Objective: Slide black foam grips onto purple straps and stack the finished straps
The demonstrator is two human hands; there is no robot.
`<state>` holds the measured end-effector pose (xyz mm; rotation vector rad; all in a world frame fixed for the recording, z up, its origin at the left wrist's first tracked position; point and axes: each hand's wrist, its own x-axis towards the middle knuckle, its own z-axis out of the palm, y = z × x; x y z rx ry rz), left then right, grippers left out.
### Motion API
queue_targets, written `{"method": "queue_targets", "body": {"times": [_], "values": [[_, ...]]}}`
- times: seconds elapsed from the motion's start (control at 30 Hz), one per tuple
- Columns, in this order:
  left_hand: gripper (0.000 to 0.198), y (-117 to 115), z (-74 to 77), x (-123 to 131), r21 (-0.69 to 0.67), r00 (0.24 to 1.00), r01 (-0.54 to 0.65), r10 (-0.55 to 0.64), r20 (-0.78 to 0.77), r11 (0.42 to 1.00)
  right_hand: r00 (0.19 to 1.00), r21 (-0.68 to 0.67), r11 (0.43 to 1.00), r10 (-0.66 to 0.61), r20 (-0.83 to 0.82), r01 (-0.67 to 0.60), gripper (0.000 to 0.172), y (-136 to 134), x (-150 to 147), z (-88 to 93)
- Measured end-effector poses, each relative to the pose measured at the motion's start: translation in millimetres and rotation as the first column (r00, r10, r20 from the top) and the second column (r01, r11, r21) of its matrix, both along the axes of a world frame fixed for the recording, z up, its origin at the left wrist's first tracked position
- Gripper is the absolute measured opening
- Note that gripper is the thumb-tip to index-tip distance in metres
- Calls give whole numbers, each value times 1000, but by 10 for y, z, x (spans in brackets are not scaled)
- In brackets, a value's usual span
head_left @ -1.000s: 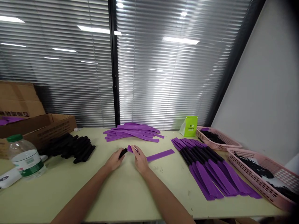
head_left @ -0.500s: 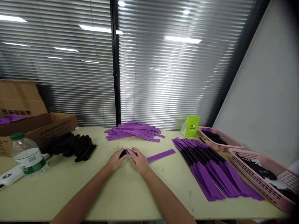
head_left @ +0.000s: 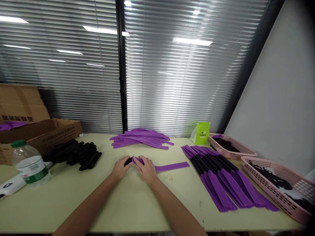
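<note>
Left hand (head_left: 119,167): Fingers and thumb close around a short black sleeve (head_left: 128,161), most of it lost inside the grasp.
Right hand (head_left: 147,171): Fingers press together on a purple strip (head_left: 173,166) near its end, leaving the rest to trail out to the right across the table (head_left: 137,209).
Meeting point: Sleeve and strip come end to end between the two hands, above mid-table; the close hold on both ends probably keeps the soft strip from buckling. Whether its tip lies inside the sleeve or merely against it cannot be told behind the fingertips.
Purple pile (head_left: 140,139): Loose strips lie beyond the hands, likely placed for an easy reach.
Black heap (head_left: 77,154): Sleeves are piled to the left, on the side of the hand that holds one; the lower ones blur into a dark mass.
Sleeved row (head_left: 213,164): At right, strips with black sleeves around their middles lie side by side, seemingly aligned to keep them tidy; overlap defeats a count.
Pink baskets: The nearer basket (head_left: 265,190) and the farther basket (head_left: 222,149) hold dark items, too tangled to identify.
Edges: A cardboard carton (head_left: 62,136) is cut off at left, behind a bottle (head_left: 31,168); both forearms leave the bottom.
</note>
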<state>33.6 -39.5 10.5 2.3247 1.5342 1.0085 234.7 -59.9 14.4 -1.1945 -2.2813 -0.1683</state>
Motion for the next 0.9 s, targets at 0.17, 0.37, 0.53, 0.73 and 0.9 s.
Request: {"method": "queue_targets", "body": {"times": [0.17, 0.37, 0.53, 0.73, 0.9], "values": [[39, -18, 13, 12, 19, 1000, -14, 14, -28, 1000, 996, 36, 999, 42, -80, -39, 44, 2, -8, -46], [40, -30, 19, 16, 35, 999, -6, 8, -33, 999, 986, 49, 995, 91, -143, -84, 41, 15, -8, -79], [39, -28, 15, 1, 49, 999, 35, -33, -43, 998, 975, 44, 989, 148, -167, -143, 40, -11, 14, -35], [39, -37, 7, -8, 58, 998, 44, -41, -51, 997, 968, 25, 981, 193, -163, -191, 43, -27, 32, -5], [36, -44, 1, -16, 77, 996, 54, -49, -70, 996, 965, 37, 980, 198, -175, -194, 40, -17, 30, -5]]}}
